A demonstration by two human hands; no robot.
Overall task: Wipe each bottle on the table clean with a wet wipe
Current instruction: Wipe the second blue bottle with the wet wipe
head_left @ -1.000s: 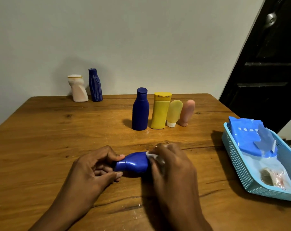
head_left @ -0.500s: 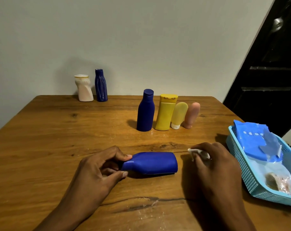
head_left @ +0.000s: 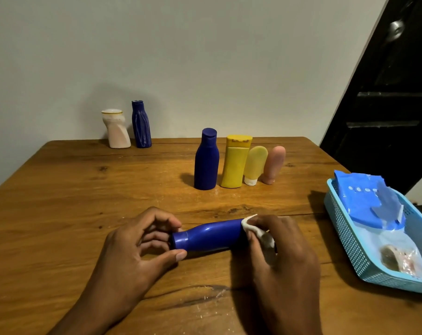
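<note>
now, head view: blue bottle [head_left: 212, 238] lies on its side on wooden table [head_left: 60, 189], cap pointing left. left hand [head_left: 132, 247] pinches cap end between thumb and curled fingers. right hand [head_left: 285, 252] grips bunched wet wipe [head_left: 252, 227] — pressed on bottle's base end. behind bottle, well apart — row of four upright bottles [head_left: 234, 163]. right of bottle: basket [head_left: 350, 243] with blue wipe pack [head_left: 364, 201].

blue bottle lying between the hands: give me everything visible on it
The blue bottle looks like glossy, opaque plastic, with a rounded body narrowing to a short cap of the same blue. It lies on its side on the wooden table, cap toward the left hand, whose thumb and fingertips pinch the cap end. The right hand presses a white wet wipe against its base. No label shows.
</note>
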